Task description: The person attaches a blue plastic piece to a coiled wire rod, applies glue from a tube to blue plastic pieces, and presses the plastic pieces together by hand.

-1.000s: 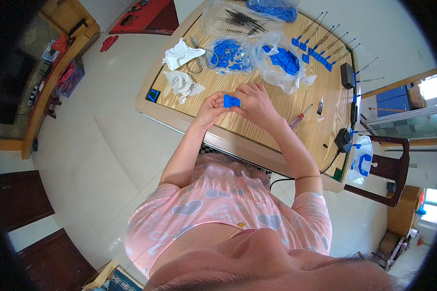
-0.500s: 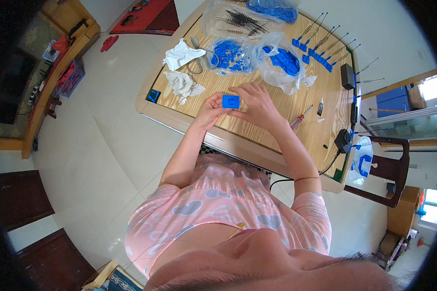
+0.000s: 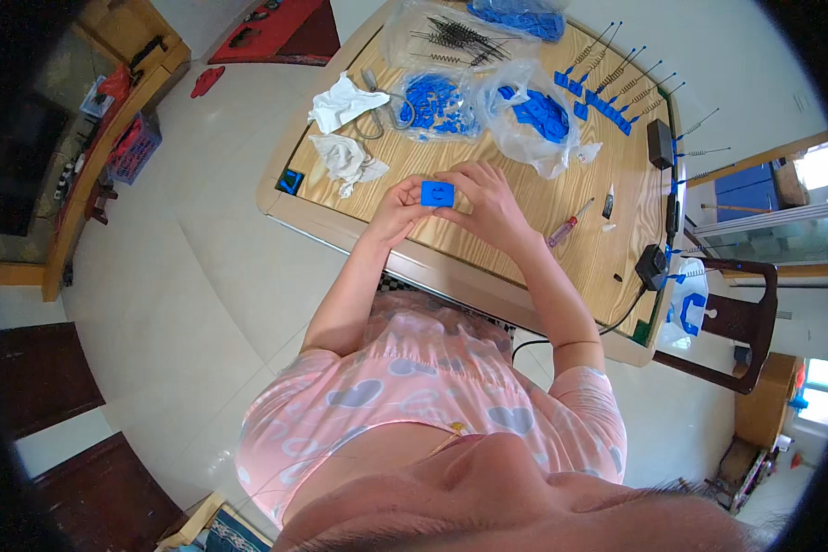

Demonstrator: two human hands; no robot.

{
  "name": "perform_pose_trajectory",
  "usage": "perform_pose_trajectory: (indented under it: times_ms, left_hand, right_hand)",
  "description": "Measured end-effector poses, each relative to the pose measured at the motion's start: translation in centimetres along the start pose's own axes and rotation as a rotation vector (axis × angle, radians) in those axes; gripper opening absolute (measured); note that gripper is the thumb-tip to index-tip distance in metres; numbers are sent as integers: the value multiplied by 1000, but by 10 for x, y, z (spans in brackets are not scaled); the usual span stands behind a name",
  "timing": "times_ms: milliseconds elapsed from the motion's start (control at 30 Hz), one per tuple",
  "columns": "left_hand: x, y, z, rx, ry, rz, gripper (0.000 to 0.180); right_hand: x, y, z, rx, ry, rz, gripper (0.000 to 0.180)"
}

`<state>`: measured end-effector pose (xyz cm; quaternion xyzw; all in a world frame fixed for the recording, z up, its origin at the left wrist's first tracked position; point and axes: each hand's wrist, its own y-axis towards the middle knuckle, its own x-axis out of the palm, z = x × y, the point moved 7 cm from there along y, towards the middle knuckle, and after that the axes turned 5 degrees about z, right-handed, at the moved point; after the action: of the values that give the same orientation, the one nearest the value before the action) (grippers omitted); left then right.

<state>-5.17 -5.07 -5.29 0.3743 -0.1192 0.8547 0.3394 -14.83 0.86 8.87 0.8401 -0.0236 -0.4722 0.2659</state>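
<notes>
A small blue rectangular plastic piece (image 3: 437, 194) with a dark curved mark on its face is held above the table's near edge. My left hand (image 3: 398, 211) pinches it from the left, fingers closed at its edge. My right hand (image 3: 489, 204) reaches it from the right, with the thumb at its lower right corner and the index finger by its upper right. The right hand's other fingers are curled behind and partly hidden. A screwdriver (image 3: 564, 230) with a reddish clear handle lies right of my right hand.
Across the wooden table (image 3: 515, 262) lie bags of small blue parts (image 3: 437, 106), larger blue pieces (image 3: 538, 115) and black springs (image 3: 469, 41). Blue pieces with upright spring stems (image 3: 607, 110) line the far right. White cloths (image 3: 345, 161) lie left; a black adapter (image 3: 651, 267) sits right.
The blue piece has tilted slightly in my fingers, and the dark mark on it looks different. My right hand and forearm have shifted a little to the left.
</notes>
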Motion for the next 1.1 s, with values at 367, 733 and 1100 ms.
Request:
perform_pose_trajectory:
  times_ms: [367,733,1100]
  left_hand:
    - [3,0,2,-8,-10,9,35]
    - [4,0,3,8,-32,8,34]
    - [2,1,2,-26,-16,33,39]
  right_hand:
    - [6,1,0,-32,3,-11,40]
    - [2,1,1,15,1,9,47]
    - [6,-6,14,50,-18,-24,40]
